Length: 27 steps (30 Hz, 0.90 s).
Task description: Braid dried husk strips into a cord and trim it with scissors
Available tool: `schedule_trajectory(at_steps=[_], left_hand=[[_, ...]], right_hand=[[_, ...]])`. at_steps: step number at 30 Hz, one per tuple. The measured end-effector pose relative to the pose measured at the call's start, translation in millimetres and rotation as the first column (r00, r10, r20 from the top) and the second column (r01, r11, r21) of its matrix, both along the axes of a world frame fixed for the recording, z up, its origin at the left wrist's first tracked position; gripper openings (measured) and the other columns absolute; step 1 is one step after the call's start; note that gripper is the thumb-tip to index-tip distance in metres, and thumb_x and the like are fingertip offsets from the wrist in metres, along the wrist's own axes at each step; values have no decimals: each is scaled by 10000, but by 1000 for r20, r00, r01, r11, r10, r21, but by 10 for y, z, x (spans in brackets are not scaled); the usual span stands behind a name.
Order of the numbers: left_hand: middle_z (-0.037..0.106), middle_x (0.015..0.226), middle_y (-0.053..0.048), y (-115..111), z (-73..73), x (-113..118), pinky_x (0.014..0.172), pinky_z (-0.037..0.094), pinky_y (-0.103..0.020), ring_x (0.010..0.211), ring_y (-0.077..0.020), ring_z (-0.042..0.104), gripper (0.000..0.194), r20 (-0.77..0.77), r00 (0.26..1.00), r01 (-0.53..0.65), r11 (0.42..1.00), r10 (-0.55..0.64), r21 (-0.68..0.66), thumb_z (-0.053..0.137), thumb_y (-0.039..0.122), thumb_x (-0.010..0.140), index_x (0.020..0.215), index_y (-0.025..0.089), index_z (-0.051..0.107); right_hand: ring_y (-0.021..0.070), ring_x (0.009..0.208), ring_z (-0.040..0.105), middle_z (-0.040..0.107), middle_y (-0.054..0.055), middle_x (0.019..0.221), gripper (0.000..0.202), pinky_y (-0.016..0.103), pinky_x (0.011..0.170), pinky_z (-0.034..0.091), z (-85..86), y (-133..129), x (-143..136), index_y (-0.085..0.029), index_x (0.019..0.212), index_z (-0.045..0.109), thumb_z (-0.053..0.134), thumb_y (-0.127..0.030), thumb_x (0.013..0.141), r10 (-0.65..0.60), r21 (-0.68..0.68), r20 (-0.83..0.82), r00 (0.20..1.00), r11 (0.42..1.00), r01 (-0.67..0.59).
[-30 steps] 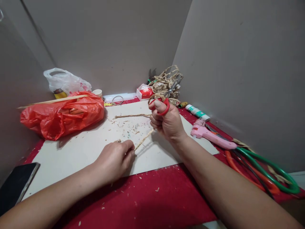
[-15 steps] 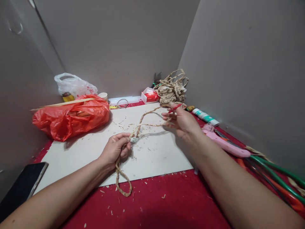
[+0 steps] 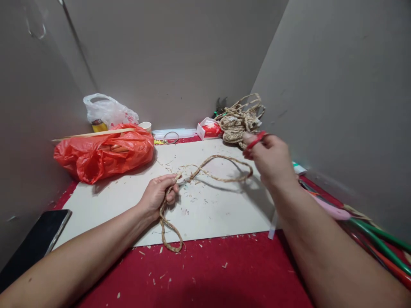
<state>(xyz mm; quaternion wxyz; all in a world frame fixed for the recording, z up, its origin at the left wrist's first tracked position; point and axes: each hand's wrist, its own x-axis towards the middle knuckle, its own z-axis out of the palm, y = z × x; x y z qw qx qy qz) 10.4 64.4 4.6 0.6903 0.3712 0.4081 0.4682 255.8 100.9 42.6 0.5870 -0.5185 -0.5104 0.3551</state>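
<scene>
A thin braided straw cord point(image 3: 224, 179) makes a figure of loops over the white board point(image 3: 205, 218). My left hand point(image 3: 160, 192) pinches it between thumb and fingers, at the board's middle. One loop extends right from the fingertips; another hangs below the hand, past the board's front edge. To the right, off the cord, my right hand point(image 3: 269, 158) is curled and slightly blurred. A narrow red loop-like thing point(image 3: 257, 140) lies across its thumb and fingers; its kind is unclear.
Behind my right hand is a bundle of straw cord point(image 3: 239, 124), beside a red-and-white box point(image 3: 209, 128). A red plastic bag point(image 3: 105, 156) lies left, a phone point(image 3: 41, 235) nearer. Green-handled tools point(image 3: 372, 233) lie right. Straw clippings dot the red cloth point(image 3: 199, 273).
My right hand has let go of the cord and moved right. The cord's right loop now spreads over the board. My left hand keeps its pinch. The view has shifted slightly left.
</scene>
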Motion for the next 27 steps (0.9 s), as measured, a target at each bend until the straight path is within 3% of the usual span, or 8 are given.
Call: schedule_trajectory(at_steps=[1,3,6,9,13,18,27], left_hand=[[535,534,30,2,-3,-3,353,209,-160,323,-16,318,193,3,1000,6,1000,-6,-4,610,180,716,892,114,565],[539,545,25,6,-11,-11,355,219,-163,329,-18,328,175,12,1000,19,1000,-19,-4,608,185,723,878,112,572],[538,553,27,9,-16,-21,355,214,-162,329,-15,329,187,35,999,38,999,-38,1,601,184,727,896,105,583],[535,551,33,12,-10,-23,355,197,-158,328,-13,321,236,63,997,54,999,-54,2,587,153,719,950,106,580],[544,549,29,21,-13,-23,363,206,-160,333,-16,332,241,67,997,49,999,-49,-11,580,141,721,961,115,573],[554,550,24,24,-33,-21,370,212,-160,340,-16,337,280,73,996,49,999,-48,-11,603,146,717,994,122,570],[549,564,11,17,-14,-18,375,206,-158,366,-16,332,276,73,997,29,1000,-29,-7,607,131,699,973,104,590]], right_hand=[[105,507,379,467,-36,537,261,253,495,275,11,-64,-80,-225,713,494,615,-453,748,-53,35,141,989,998,48],[113,515,399,479,-21,538,281,256,512,290,18,-201,-258,-205,637,502,611,-442,743,81,40,450,889,993,-110],[114,519,424,516,-11,559,255,248,518,279,-7,-368,-482,-193,626,527,550,-401,772,264,-92,786,560,944,-316],[132,533,489,592,16,598,209,251,510,259,-37,-442,-585,-194,685,587,520,-372,772,269,-198,928,257,942,-270],[199,580,583,658,71,658,269,272,500,266,-20,-466,-604,-197,763,628,479,-420,788,222,-215,974,33,965,-148],[240,638,635,682,119,696,326,290,524,339,33,-502,-638,-171,812,655,475,-443,800,207,-211,976,-67,975,-75],[221,643,639,697,114,714,308,286,539,343,21,-487,-651,-173,749,680,447,-348,847,219,-222,975,-36,970,-101]])
